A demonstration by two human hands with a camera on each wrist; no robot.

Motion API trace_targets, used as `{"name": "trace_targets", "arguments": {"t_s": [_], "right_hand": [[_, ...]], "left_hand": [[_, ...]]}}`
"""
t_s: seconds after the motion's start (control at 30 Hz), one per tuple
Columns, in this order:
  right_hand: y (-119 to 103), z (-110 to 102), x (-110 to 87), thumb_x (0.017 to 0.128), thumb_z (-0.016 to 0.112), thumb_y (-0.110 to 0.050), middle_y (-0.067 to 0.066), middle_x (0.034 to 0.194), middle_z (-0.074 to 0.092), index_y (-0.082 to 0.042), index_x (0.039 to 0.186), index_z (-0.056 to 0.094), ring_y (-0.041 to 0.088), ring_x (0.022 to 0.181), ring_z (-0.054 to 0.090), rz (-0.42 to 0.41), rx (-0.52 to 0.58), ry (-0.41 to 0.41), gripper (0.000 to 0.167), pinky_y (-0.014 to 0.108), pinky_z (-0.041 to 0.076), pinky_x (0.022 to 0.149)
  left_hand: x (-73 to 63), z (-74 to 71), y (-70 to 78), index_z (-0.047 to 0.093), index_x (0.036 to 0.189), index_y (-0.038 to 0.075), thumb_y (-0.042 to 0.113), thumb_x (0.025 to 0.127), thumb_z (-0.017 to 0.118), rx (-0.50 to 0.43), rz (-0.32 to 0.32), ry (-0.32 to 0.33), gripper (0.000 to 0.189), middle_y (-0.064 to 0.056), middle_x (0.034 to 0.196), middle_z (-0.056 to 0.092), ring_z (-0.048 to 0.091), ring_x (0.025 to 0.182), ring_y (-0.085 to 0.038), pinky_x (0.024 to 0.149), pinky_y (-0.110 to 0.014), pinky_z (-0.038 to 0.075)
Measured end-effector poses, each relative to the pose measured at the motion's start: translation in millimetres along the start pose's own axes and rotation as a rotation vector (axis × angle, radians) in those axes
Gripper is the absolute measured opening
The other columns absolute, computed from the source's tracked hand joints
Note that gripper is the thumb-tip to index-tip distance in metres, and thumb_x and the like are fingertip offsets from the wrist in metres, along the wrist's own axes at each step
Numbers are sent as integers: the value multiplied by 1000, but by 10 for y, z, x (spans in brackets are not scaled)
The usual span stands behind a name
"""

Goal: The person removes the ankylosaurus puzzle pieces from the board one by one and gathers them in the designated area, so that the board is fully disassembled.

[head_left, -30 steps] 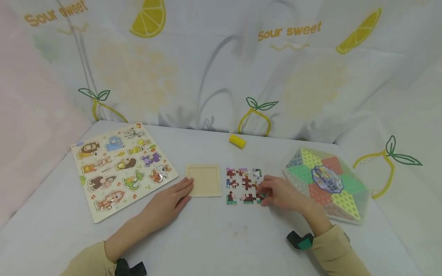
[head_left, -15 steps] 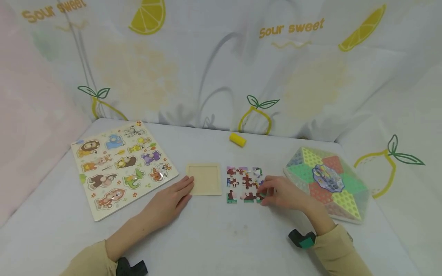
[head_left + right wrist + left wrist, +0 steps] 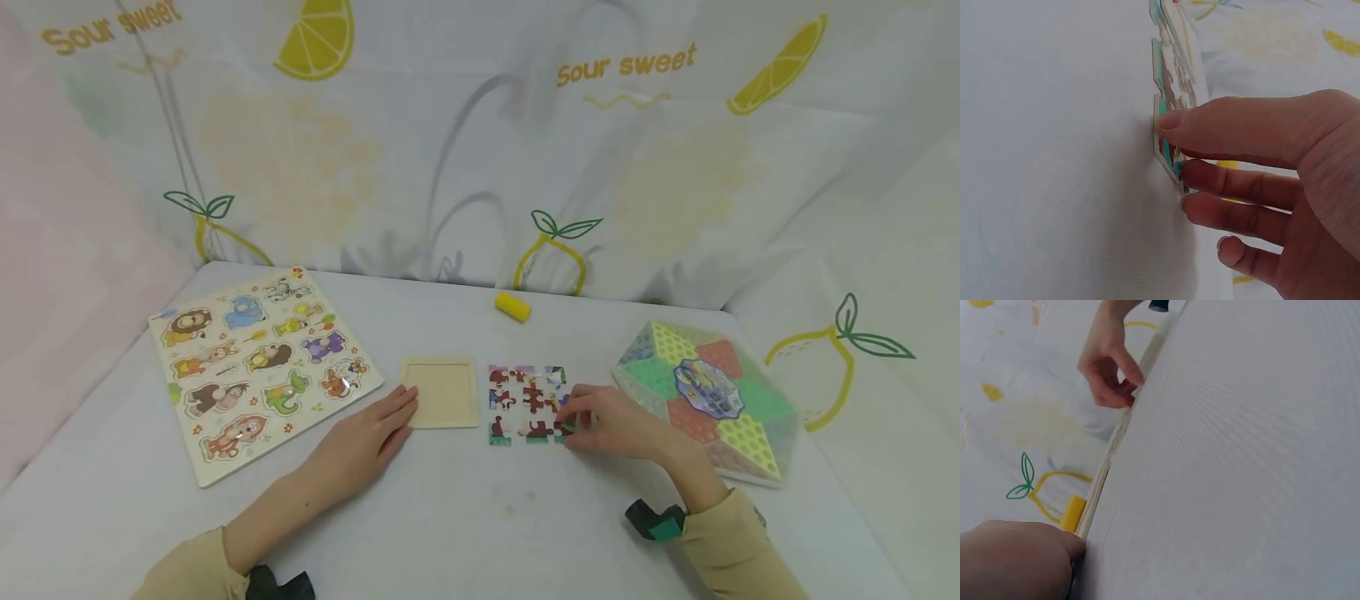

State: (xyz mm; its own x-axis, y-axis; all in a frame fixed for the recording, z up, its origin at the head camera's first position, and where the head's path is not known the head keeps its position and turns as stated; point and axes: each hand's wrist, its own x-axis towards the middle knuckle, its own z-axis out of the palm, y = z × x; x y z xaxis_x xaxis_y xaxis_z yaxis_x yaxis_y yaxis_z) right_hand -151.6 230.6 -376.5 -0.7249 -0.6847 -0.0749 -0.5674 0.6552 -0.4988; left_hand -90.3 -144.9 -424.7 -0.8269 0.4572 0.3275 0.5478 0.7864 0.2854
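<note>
Loose jigsaw pieces (image 3: 533,398) lie in rows on the white table, small gaps between some of them. To their left sits a square wooden puzzle tray (image 3: 444,398) with nothing in it. My left hand (image 3: 363,442) rests with fairly straight fingers on the tray's left edge. At the near right corner of the pieces, my right hand (image 3: 618,423) pinches a jigsaw piece (image 3: 1163,140) between thumb and fingers. In the right wrist view this piece looks flat, level with its neighbours. The fingers partly cover the right-hand pieces in the head view.
An animal peg-puzzle board (image 3: 266,375) lies at the left. A hexagonal clear-lidded box (image 3: 708,400) with coloured triangles stands right, beneath the right forearm's far side. A yellow cylinder (image 3: 513,307) lies near the back edge, before a lemon-print curtain (image 3: 420,150).
Both hands keep their places on the tray and the corner piece. Only the head view shifts slightly.
</note>
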Motion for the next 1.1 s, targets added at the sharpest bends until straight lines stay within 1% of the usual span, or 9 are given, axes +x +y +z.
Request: {"name": "trace_targets", "arguments": {"t_s": [0.3,0.37,0.47,0.63,0.8,0.87,0.97,1.03,1.1], "right_hand": [[26,-7,5,84,80,-20,-7,95,61,-14,103,75,7,78,55,17,0,-14,21,21,48,67],[25,-6,4,85,79,-20,-8,95,62,-15,104,75,7,79,55,22,2,-11,20,21,48,67],[25,-8,13,87,78,-20,-8,94,62,-15,105,74,8,79,56,11,-1,14,19,21,48,67],[37,-10,13,88,77,-21,-7,91,62,-13,106,73,8,79,57,-6,-33,91,19,22,49,66],[44,-9,11,89,76,-19,-4,90,62,-11,105,71,10,77,57,11,-66,171,19,23,49,65],[46,-7,14,88,76,-17,-3,89,62,-8,106,71,10,75,56,30,-82,218,20,23,47,63],[47,-6,28,87,77,-15,0,87,62,-5,107,71,11,72,55,67,-102,313,23,23,46,61],[43,-4,34,88,77,-16,2,89,63,-3,110,71,13,74,57,98,-118,372,26,24,46,61],[32,-11,24,89,77,-18,6,95,65,-2,113,70,18,79,60,136,-122,411,30,27,48,63]], "left_hand": [[16,16,-1,61,134,-2,14,96,67,-9,-8,-3,41,-13,145,55,53,134,-31,103,-45,49],[21,13,-3,62,133,-2,13,96,67,-8,-4,2,41,-14,145,56,53,134,-31,103,-45,50],[33,16,-14,62,133,-2,13,95,67,-9,-3,9,41,-14,144,56,53,134,-31,103,-45,50],[42,25,-18,62,133,-2,13,95,67,-16,-3,9,41,-14,144,57,53,133,-31,103,-45,50],[46,26,-13,62,133,-2,13,95,67,-20,-6,7,41,-13,144,56,53,134,-31,102,-45,50],[50,24,-8,62,133,-2,13,95,67,-32,-13,7,41,-13,144,56,53,134,-30,102,-46,50],[53,16,0,63,132,-2,12,95,68,-52,-35,5,41,-13,145,56,53,134,-30,104,-46,49],[56,-9,3,63,132,-1,11,93,70,-68,-50,15,41,-12,145,56,54,133,-31,105,-46,48],[65,-55,0,63,131,-1,10,91,71,-77,-60,35,42,-12,145,56,55,132,-31,106,-46,48]]}}
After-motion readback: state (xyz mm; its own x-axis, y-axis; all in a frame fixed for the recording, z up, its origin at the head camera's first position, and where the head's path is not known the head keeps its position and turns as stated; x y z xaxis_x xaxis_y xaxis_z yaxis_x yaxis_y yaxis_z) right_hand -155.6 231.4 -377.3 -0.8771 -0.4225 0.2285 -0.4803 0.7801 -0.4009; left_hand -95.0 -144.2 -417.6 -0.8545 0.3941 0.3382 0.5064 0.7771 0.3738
